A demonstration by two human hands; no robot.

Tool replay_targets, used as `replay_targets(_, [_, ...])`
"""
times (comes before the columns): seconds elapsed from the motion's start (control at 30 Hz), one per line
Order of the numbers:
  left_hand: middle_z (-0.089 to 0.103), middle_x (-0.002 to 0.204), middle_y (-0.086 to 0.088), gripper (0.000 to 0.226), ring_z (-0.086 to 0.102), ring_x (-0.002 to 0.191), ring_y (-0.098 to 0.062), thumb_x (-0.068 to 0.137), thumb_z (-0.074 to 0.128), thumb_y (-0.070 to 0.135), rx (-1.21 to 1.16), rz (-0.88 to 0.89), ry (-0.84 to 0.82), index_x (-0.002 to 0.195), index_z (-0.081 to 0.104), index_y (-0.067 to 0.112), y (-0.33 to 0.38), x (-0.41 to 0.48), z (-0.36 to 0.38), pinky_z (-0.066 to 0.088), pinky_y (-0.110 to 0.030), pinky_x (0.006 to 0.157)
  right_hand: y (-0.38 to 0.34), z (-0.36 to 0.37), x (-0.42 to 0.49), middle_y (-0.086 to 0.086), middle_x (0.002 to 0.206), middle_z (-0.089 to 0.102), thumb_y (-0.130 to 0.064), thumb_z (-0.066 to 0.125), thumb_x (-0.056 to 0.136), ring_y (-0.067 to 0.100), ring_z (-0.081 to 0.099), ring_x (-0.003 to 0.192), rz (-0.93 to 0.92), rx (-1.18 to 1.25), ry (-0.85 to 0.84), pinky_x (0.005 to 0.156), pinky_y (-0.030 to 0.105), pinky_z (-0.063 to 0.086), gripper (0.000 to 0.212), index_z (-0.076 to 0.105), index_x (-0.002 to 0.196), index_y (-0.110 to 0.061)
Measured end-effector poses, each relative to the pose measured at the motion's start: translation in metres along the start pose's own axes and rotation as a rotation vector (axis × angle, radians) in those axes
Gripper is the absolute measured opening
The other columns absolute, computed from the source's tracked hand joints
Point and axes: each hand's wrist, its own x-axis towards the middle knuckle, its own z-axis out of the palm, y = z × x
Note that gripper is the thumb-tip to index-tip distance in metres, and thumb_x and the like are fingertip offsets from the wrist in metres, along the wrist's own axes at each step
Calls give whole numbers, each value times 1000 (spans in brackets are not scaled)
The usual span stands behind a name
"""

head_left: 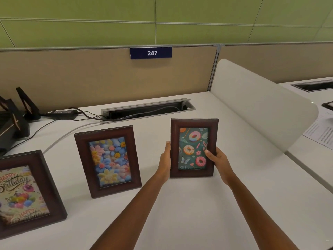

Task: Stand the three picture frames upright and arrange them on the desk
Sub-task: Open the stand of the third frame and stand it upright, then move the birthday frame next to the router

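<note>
White desk fills the lower frame. Cable tray, upper centre, holds dark cables. Birthday frame lower left and flower frame centre-left stand upright. My left hand and right hand grip the donut frame, centre-right, by its sides.

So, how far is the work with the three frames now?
Two look done: the birthday frame and the flower frame stand upright on the desk. The donut frame is in hand, held upright by its sides between the left hand and right hand. Left: release it standing, then adjust the row if needed.
</note>
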Motion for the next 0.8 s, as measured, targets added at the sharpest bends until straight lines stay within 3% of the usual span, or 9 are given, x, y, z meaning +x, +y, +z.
replay_targets(0.1, [47,142,-11,61,45,129,-26,96,9,47,123,63,22,138,38,14,-2,-14,2,34,-41,113,1,-1,-5,6,114,59,-17,51,88,18,62,98,-46,-47,12,68,16,57,20,47,108,-22])
replay_targets(0.2, [34,151,-8,55,33,138,-24,98,13,44,230,163,115,143,27,16,-4,-28,2,25,-40,118,-1,3,-12,9,126,52,-21,54,88,25,50,117,-146,-231,161,92,34,49,34,44,119,-13])
replay_targets(0.3, [34,151,-7,51,31,139,-21,99,19,40,351,237,179,142,28,14,-10,-39,-2,24,-34,115,-9,13,-21,14,137,45,-22,50,91,26,35,132,-357,-417,442,109,40,31,38,42,126,-9])
replay_targets(0.43, [21,156,-7,58,21,143,-21,97,22,45,448,204,194,146,18,13,-19,-49,-11,18,-35,117,-28,34,-32,19,138,43,-21,42,90,29,27,137,-537,-497,593,109,33,23,37,45,122,-3])
replay_targets(0.57, [12,158,-7,62,12,145,-20,96,24,47,522,180,135,147,11,13,-24,-66,-22,12,-35,120,-38,68,-49,22,136,45,-14,42,90,31,31,134,-617,-511,561,107,35,30,33,46,119,1])
replay_targets(0.73, [8,159,-2,61,10,146,-18,96,26,47,666,201,51,147,10,18,-28,-94,-45,15,-34,118,-41,116,-75,23,129,50,-10,43,90,30,40,127,-665,-463,549,103,47,40,32,47,119,2])
replay_targets(0.8, [10,158,1,58,12,145,-16,96,28,46,789,266,38,146,14,20,-31,-106,-61,17,-32,117,-41,137,-85,26,125,52,-8,43,89,33,44,123,-670,-458,553,104,43,41,31,49,117,4])
